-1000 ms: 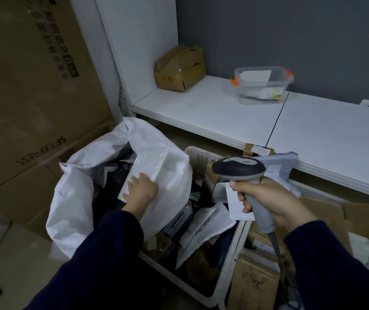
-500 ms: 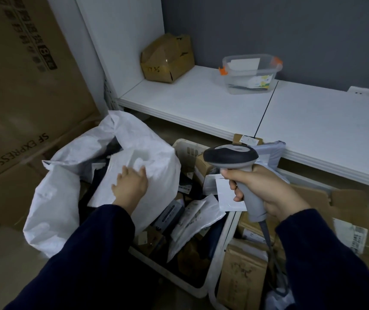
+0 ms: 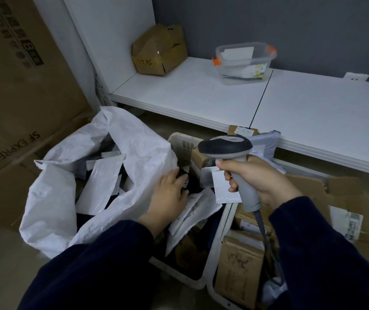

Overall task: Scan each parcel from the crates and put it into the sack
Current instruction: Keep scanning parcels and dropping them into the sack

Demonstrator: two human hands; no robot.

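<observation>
A white woven sack [image 3: 51, 198] stands open on the left, with a white poly parcel [image 3: 103, 182] and other parcels inside. To its right a white crate [image 3: 180, 142] holds dark and white parcels. My left hand [image 3: 170, 193] reaches into this crate, its fingers lying on a dark parcel [image 3: 184, 181] above a white poly mailer [image 3: 192, 211]. My right hand [image 3: 266, 182] grips a grey handheld scanner [image 3: 226, 146] over the crate. A second crate [image 3: 210, 294] at the right holds cardboard parcels [image 3: 239, 265].
A low white shelf [image 3: 201, 97] runs behind the crates and carries a dented cardboard box [image 3: 159, 50] and a clear plastic tub [image 3: 243, 61]. Large cardboard cartons [image 3: 11, 86] stand against the left wall. Flattened cardboard [image 3: 353, 198] lies at the right.
My left hand has let go of the white parcel, now lying in the sack, and has moved right into the crate. The scanner hand has barely moved.
</observation>
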